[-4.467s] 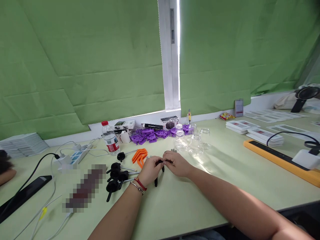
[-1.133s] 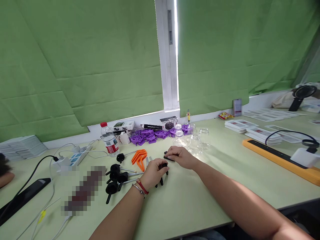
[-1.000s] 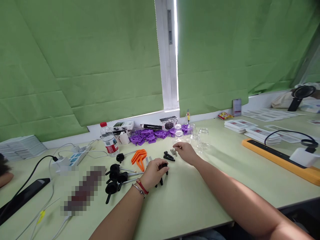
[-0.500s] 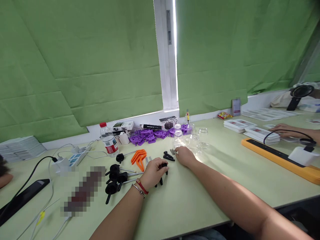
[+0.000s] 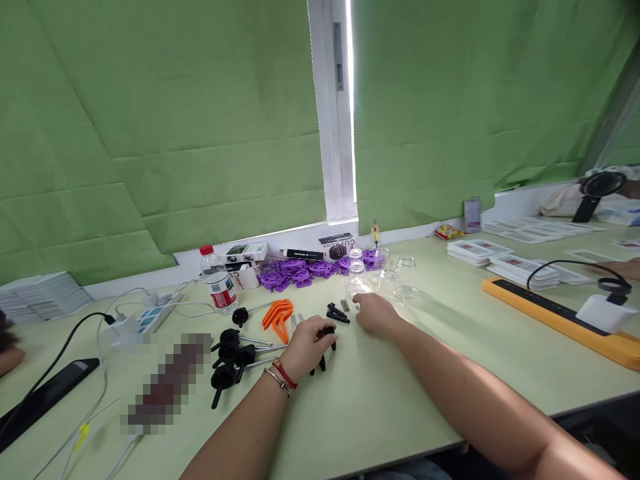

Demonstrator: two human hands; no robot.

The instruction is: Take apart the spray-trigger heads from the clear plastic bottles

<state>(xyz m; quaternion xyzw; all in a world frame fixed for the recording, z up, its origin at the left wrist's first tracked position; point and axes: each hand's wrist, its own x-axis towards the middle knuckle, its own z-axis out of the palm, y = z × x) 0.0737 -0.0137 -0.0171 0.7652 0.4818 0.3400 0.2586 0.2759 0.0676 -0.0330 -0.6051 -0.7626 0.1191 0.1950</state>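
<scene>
just below the middle of the frame, the left hand [image 5: 309,345] is half curled, thumb and fingers pinched on a small black part [image 5: 329,330]; dark rods [image 5: 322,364] show beneath it, partly hidden. slightly right of centre, the right hand [image 5: 377,315] is loosely bent, fingertips down near the table [image 5: 380,413]; i cannot tell whether it has hold of anything. small springs [image 5: 345,305] lie just left of those fingertips, and black pins [image 5: 338,313] lie together beside the springs, between the two hands.

left of the left hand, black cups [image 5: 223,375] with metal stems lie in a cluster, a single one apart above them, near the orange parts [image 5: 278,315]. above the hands, purple parts [image 5: 321,268] lie in a long heap, with clear jars [image 5: 387,285] at its right end. a bottle [image 5: 222,293] with a red cap stands left of the heap, and a marker [image 5: 301,254] and a box [image 5: 340,248] sit behind it.

at the right, card stacks [image 5: 480,252] lie beyond an orange bar [image 5: 555,321], and another person's hand [image 5: 623,268] comes in at the edge. green sheets [image 5: 210,120] fill the upper frame.
</scene>
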